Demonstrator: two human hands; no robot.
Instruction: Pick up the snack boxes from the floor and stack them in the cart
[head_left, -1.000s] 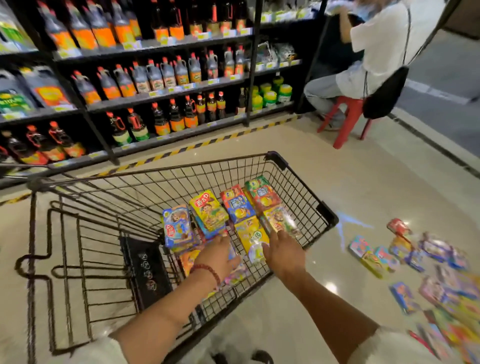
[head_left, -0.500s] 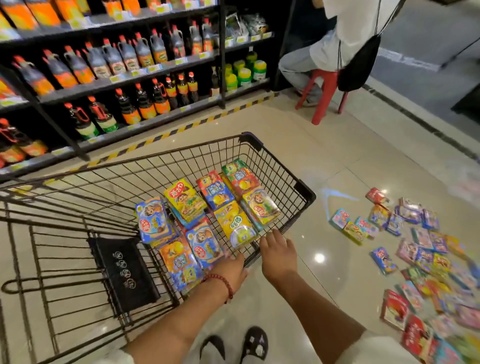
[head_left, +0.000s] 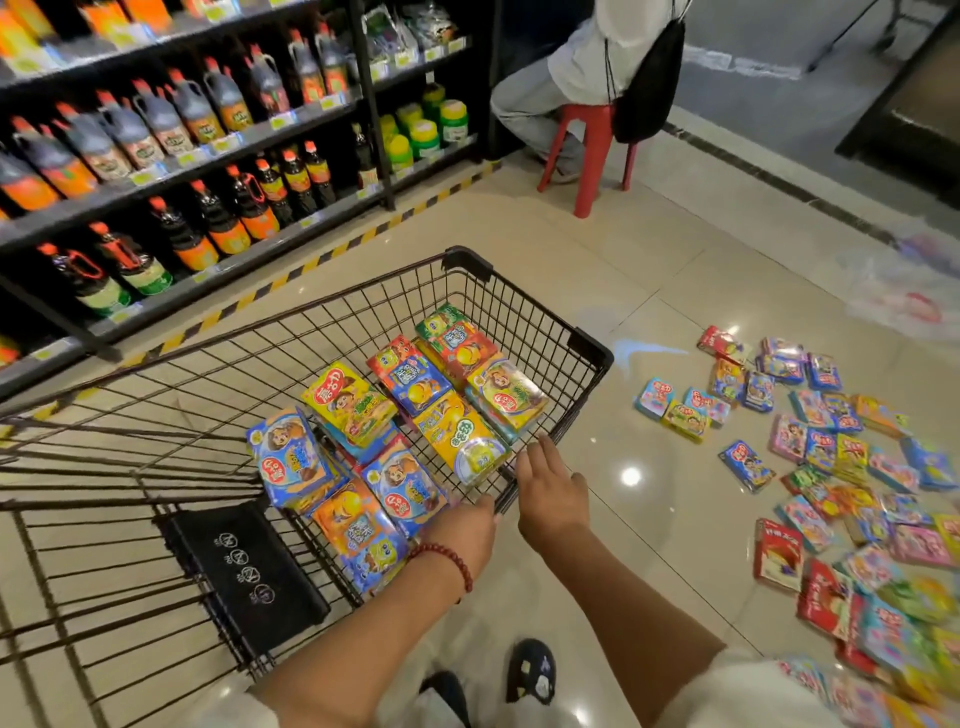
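A black wire cart (head_left: 587, 345) stands in front of me with several colourful snack boxes (head_left: 405, 415) laid flat in rows on its bottom. My left hand (head_left: 465, 527), with a red bead bracelet at the wrist, is at the cart's near rim, its fingers hidden over the edge. Just outside the same rim, my right hand (head_left: 550, 491) hovers with straight fingers and holds nothing. Many more snack boxes (head_left: 831, 467) lie scattered on the tiled floor to the right of the cart.
Black shelves (head_left: 208, 150) of bottles line the left side behind a yellow-black floor strip. A person sits on a red stool (head_left: 592, 150) at the back. My feet (head_left: 530, 670) show below, and the cart's folded child seat (head_left: 244, 571) is at its near end.
Both hands have drawn back out of the cart to its near rim. The boxes they were setting down now lie flat in the cart. My view has tilted down and right.
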